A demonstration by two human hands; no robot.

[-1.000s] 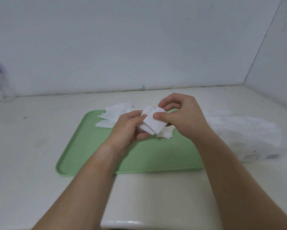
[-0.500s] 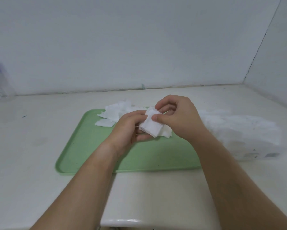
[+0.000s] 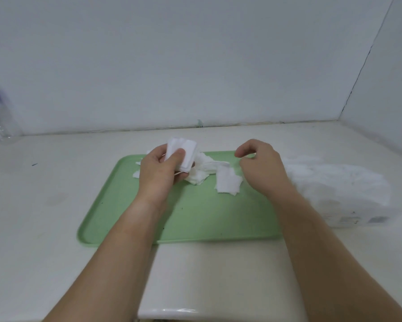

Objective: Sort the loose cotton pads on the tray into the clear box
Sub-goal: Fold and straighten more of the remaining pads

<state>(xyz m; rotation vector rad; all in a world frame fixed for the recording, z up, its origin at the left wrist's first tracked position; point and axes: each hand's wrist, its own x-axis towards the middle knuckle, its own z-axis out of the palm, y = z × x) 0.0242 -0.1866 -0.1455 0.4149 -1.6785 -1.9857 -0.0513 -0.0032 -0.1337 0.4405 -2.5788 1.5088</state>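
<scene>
A small squared stack of cotton pads [image 3: 182, 153] stands upright in the left hand [image 3: 160, 175], thumb pressed on its face and fingers curled behind, above the tray's far-left part. Held so, the edges probably stay aligned and the bundle can go into the box as one. More loose pads [image 3: 227, 183] lie overlapping on the green tray [image 3: 218, 225], toward its far edge. The right hand [image 3: 260, 167] hovers over the tray's far-right part, fingers loosely curled and holding nothing, likely poised for the next pad. The clear box [image 3: 339, 194], well filled with white pads, rests on the tabletop [image 3: 44, 194] just beside the tray's right edge.
</scene>
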